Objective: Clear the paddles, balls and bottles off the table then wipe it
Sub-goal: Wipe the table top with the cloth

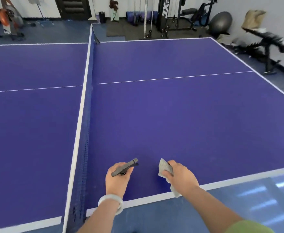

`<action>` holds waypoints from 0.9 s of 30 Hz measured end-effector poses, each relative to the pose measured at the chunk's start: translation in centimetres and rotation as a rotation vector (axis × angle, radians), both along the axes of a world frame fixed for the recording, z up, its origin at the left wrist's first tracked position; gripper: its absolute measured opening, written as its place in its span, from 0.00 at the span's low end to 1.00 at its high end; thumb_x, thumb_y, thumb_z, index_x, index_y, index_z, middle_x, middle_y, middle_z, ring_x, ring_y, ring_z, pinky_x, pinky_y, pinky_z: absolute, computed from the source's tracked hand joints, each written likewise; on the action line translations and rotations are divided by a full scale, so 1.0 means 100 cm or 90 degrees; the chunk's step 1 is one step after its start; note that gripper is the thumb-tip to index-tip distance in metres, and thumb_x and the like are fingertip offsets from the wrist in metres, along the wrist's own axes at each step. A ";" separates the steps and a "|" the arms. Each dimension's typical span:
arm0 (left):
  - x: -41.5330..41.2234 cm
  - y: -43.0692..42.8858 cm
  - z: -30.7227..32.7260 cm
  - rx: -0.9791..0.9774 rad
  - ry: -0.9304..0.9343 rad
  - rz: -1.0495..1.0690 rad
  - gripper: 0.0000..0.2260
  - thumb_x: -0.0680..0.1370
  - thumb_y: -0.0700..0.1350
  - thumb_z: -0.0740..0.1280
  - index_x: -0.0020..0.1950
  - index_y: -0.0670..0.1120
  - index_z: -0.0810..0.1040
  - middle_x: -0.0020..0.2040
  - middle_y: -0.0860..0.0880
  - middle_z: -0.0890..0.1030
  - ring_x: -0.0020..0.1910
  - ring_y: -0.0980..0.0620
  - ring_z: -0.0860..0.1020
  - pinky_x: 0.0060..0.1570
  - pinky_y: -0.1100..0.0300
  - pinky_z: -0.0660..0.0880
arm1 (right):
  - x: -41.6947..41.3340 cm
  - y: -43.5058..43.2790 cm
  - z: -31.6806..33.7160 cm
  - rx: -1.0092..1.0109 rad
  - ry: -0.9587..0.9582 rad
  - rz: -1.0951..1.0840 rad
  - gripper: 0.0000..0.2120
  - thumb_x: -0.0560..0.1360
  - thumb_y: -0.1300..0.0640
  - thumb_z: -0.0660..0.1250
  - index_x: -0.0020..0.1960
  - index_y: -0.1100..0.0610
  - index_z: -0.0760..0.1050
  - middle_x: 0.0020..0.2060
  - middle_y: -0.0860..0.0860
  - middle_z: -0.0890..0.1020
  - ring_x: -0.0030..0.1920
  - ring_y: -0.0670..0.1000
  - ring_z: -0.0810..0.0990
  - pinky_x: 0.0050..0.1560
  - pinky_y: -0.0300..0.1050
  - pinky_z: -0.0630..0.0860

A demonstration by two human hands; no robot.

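The fingers of the right hand (180,177) are curled round a bunched grey cloth (165,169), with one crumpled corner sticking out ahead of the knuckles and a loose tail hanging below the wrist. The left hand (119,175), the one nearer the net (85,115), wraps its fingers round a dark grey tool (124,167). This is a slim bar with something black under it, perhaps the head of a spray bottle seen from above, though I cannot tell for sure. A pale bangle (111,204) sits on that wrist. Both hands hover low over the blue table (171,115), just to the right of the net and close to its near white edge. Whether the cloth touches the surface cannot be told. The cloth looks light, soft and limp, so it would flop if pinched by a corner. It is better kept wadded in the palm, or spread flat under straight fingers, so pressure reaches the top. The table top looks hard and smooth and should let the cloth slide easily. The net is slack mesh and could snag a sweep made too close to it.
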State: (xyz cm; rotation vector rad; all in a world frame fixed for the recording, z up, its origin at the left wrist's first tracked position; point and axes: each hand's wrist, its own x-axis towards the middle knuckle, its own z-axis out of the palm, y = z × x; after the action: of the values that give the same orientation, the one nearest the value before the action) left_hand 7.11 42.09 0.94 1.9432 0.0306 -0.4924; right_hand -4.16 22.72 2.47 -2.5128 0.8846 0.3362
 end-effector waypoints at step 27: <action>-0.497 -0.296 0.036 -0.015 0.040 -0.876 0.10 0.74 0.39 0.73 0.41 0.41 0.72 0.33 0.46 0.73 0.23 0.57 0.70 0.25 0.66 0.68 | -0.620 -0.093 0.035 -0.068 -0.007 -0.741 0.12 0.78 0.44 0.59 0.56 0.50 0.69 0.50 0.49 0.79 0.50 0.54 0.79 0.41 0.46 0.70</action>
State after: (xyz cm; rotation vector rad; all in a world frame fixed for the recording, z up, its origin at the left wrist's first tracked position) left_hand -42.61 12.49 4.49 1.6702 -1.3192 -1.3994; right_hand -66.15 13.40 6.00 -1.6560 2.1483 -0.1195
